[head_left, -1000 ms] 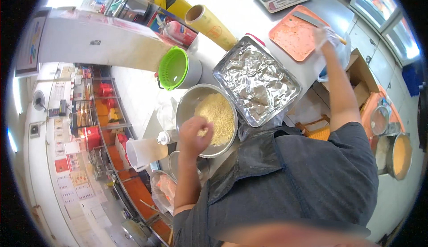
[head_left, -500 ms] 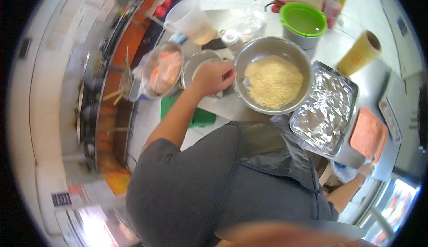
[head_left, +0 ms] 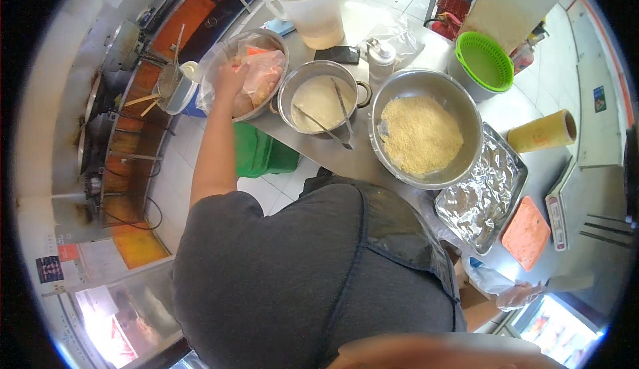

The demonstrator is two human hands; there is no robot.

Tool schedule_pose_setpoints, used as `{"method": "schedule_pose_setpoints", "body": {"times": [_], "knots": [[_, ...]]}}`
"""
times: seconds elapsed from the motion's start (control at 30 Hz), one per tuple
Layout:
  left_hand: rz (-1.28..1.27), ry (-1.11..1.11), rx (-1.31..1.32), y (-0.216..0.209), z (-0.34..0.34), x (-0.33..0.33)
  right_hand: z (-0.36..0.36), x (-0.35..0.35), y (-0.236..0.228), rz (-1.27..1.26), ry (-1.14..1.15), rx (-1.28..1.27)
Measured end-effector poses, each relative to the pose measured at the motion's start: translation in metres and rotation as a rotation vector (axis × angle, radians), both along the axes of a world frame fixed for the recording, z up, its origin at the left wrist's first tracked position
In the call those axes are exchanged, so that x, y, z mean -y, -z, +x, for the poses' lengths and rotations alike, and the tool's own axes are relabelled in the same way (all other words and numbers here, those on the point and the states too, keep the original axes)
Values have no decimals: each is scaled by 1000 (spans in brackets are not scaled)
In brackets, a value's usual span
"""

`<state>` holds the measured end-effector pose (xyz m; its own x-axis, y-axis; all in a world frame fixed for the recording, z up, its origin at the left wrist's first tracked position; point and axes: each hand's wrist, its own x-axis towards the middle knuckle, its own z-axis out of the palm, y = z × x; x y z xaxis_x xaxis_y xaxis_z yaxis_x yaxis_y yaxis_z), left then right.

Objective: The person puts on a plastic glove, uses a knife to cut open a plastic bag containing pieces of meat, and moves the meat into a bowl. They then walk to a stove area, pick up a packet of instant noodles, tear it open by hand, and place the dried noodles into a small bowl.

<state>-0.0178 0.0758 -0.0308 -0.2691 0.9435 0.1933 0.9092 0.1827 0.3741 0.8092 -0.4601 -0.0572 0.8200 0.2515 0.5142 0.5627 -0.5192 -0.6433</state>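
Note:
My left hand (head_left: 229, 81) reaches into a metal bowl (head_left: 285, 69) at the left, its fingers closed on a clear plastic bag (head_left: 214, 69). Raw meat pieces (head_left: 265, 76) lie in the bag. To the right of this bowl stands a two-handled pot (head_left: 283, 106) of pale batter (head_left: 319, 106), with metal tongs (head_left: 345, 110) resting in it. A large steel bowl (head_left: 471, 112) holds yellowish crumbs (head_left: 423, 136). Far off to the lower right, my right hand (head_left: 520, 296) wears a clear plastic glove. Its fingers look loosely stretched, with nothing visible in them.
Behind the pot are a plastic jug (head_left: 309, 9), a dark phone (head_left: 337, 54) and a white-capped bottle (head_left: 381, 59). Rightward come a green colander (head_left: 484, 62), a foil-lined tray (head_left: 482, 192), a yellow film roll (head_left: 542, 131), a pink board (head_left: 526, 234) and a scale (head_left: 559, 209).
My left hand has moved left from above the pot into the bowl of bagged meat, uncovering the batter and tongs. My right hand remains low at the right. The view has shifted.

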Motion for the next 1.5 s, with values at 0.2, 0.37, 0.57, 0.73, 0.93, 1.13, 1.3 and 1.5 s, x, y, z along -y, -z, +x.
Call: {"method": "schedule_pose_setpoints", "body": {"times": [0.2, 0.37, 0.57, 0.73, 0.93, 1.13, 1.3, 1.5], "knots": [[-133, 260, -16, 11, 2, -55, -98, -117, -73, 108, -537, -131], [-72, 661, -229, 31, 15, -74, -216, -228, -76, -176, -604, -275], [-109, 684, 220, 1, 21, -30, -403, -333, -105, -742, -893, -302], [-46, 878, 224, -23, 3, -13, -492, -398, -78, -781, -1068, -228], [33, 1050, 246, -29, -16, -1, -582, -443, -65, -821, -1337, -246], [5, 761, 78, -34, -43, -20, -595, -447, -64, -1012, -1416, -251], [-168, 1244, -66, -34, 9, -1, -604, -473, -66, -1043, -1470, -101], [57, 1103, 86, -27, -21, -49, -584, -468, -91, -1167, -1381, -179]]}}
